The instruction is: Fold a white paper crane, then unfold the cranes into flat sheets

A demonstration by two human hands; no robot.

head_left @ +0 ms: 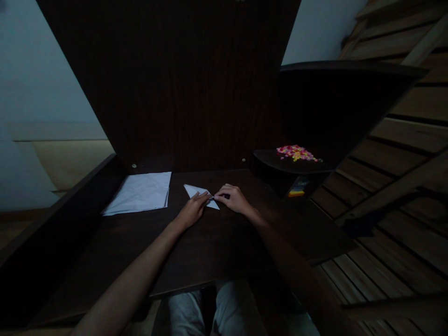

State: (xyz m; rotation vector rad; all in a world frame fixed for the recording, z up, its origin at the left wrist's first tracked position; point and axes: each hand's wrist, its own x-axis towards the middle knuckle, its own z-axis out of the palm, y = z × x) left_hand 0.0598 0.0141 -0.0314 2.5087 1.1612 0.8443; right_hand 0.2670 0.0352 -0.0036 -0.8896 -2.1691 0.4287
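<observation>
A white folded piece of paper (pixel 192 189), with pointed corners, lies on the dark wooden desk. My left hand (pixel 193 207) rests on its near side, fingers stretched out flat and pressing it down. From the right, my right hand (pixel 235 198) reaches to the paper's edge with fingers closed around a slim, dark-handled tool (pixel 227 196). The tool's thin tip meets the paper near my left fingertips. Dim light and my fingers hide its exact kind.
To the left lies a stack of white paper sheets (pixel 143 191), beside a raised side panel (pixel 70 200). A tall dark back panel (pixel 196 93) stands behind. Small colourful pieces (pixel 297 152) are heaped on a rounded shelf (pixel 271 161) at the right, above a yellow-edged item (pixel 296 192).
</observation>
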